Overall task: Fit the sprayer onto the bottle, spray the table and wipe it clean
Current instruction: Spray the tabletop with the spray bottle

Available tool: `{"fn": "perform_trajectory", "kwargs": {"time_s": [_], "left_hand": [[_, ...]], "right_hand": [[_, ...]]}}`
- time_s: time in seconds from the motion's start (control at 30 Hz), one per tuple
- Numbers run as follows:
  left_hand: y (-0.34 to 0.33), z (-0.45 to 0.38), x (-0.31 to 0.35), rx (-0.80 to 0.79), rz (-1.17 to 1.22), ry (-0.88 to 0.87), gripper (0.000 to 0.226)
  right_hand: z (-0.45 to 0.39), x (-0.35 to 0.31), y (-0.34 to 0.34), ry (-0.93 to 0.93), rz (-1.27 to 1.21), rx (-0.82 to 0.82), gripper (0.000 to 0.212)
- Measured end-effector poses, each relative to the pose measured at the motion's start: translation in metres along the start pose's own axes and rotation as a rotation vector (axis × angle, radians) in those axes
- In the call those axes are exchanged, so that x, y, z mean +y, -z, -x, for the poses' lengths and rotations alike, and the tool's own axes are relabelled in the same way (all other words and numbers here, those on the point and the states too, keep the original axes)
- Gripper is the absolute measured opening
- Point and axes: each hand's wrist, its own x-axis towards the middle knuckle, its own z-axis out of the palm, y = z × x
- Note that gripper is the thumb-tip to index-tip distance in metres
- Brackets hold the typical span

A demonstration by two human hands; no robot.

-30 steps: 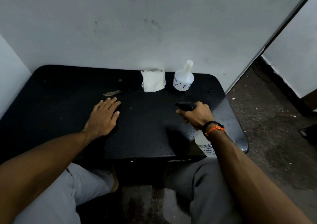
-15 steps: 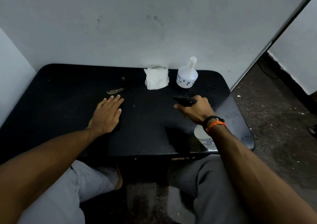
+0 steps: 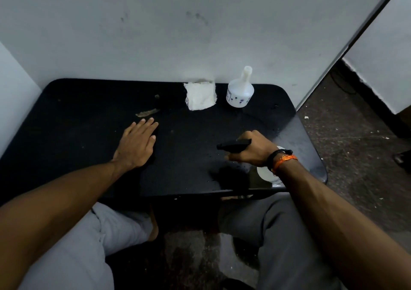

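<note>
My right hand grips the black sprayer head fitted on a white bottle, held over the front right part of the black table. The nozzle points left across the table. Most of the bottle is hidden under my wrist. Fine droplets glisten on the tabletop near the nozzle. My left hand lies flat, palm down, on the table's middle, fingers slightly apart. A folded white cloth lies at the back edge by the wall.
A second white bottle with a narrow neck stands right of the cloth. A small brown scrap lies just beyond my left fingertips. White walls close the back and left; bare floor lies to the right.
My right hand with the sprayer bottle has shifted nearer to me and lower over the table. My left hand stays flat in place. The camera view has drifted slightly.
</note>
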Motion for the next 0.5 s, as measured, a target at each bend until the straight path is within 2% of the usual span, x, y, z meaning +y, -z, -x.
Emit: {"fn": "perform_trajectory", "kwargs": {"time_s": [0.17,0.37,0.5], "left_hand": [[0.002,0.001,0.004,-0.007,0.008,0.012,0.050],[0.003,0.001,0.004,0.004,0.009,0.013,0.050],[0.002,0.001,0.004,0.017,0.005,-0.001,0.049]], "right_hand": [[0.012,0.016,0.006,-0.091,0.043,-0.125,0.032],[0.016,0.027,0.013,-0.210,0.112,0.064,0.017],[0.012,0.036,0.013,-0.332,0.074,0.229,0.021]]}}
